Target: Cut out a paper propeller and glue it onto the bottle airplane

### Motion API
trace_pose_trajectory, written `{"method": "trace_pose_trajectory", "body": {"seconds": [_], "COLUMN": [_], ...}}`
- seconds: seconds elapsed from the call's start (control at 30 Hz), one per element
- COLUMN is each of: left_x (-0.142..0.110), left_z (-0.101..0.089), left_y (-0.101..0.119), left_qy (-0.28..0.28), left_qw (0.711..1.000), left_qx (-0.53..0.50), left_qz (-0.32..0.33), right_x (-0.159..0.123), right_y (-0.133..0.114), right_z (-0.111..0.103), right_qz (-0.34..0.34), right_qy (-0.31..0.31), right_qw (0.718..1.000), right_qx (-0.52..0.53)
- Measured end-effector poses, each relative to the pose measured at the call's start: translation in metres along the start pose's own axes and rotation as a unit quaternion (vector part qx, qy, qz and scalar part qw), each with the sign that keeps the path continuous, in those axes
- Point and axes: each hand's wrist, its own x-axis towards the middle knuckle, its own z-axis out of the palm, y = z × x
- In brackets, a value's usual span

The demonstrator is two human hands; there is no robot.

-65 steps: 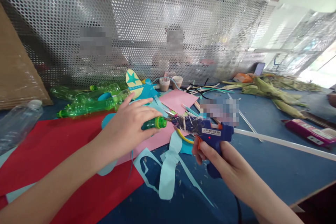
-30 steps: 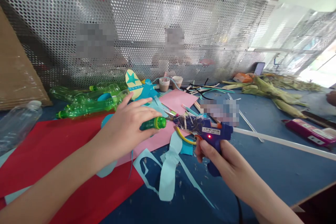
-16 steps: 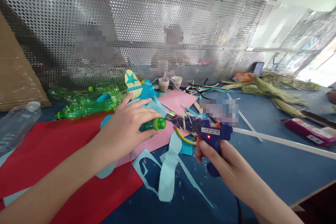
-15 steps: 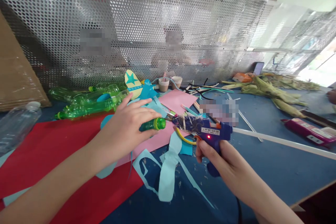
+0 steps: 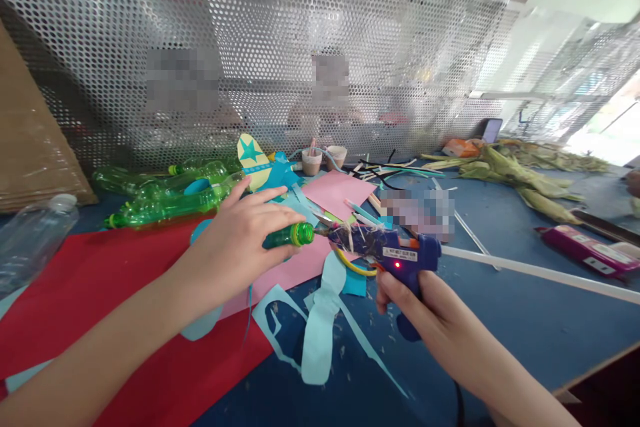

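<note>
My left hand (image 5: 245, 237) is closed around a green plastic bottle (image 5: 283, 237), its open threaded neck pointing right. Most of the bottle is hidden behind my palm and fingers. Light blue paper (image 5: 203, 325) shows below my wrist; whether it is joined to the bottle I cannot tell. My right hand (image 5: 407, 290) grips a dark blue hot glue gun (image 5: 385, 243) by the handle, index finger at the orange trigger. Its red light is on, and stringy glue clings to its front. The nozzle is close to the bottle's mouth. A long white glue stick (image 5: 525, 271) sticks out behind.
Red paper (image 5: 165, 373) and pink paper (image 5: 340, 192) lie on the blue table, with cut light blue paper (image 5: 320, 340) in front. Green bottles (image 5: 170, 203) lie back left. Corn husks (image 5: 510, 173) and a purple bottle (image 5: 590, 250) are right. A perforated metal screen (image 5: 280, 33) stands behind.
The bottle neck has shifted very slightly left and down in my left hand. The glue gun has dropped a touch, its nozzle still near the bottle's mouth.
</note>
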Motion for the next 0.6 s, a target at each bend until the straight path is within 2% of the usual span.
{"method": "trace_pose_trajectory", "body": {"seconds": [0.6], "left_x": [0.0007], "left_z": [-0.0006], "left_y": [-0.0005], "left_qy": [0.001], "left_qw": [1.000], "left_qx": [0.003], "left_qz": [0.000], "right_x": [-0.0046], "right_y": [0.0042], "right_z": [-0.0023], "right_qz": [0.010], "right_qy": [0.001], "right_qw": [1.000], "right_qx": [-0.026]}}
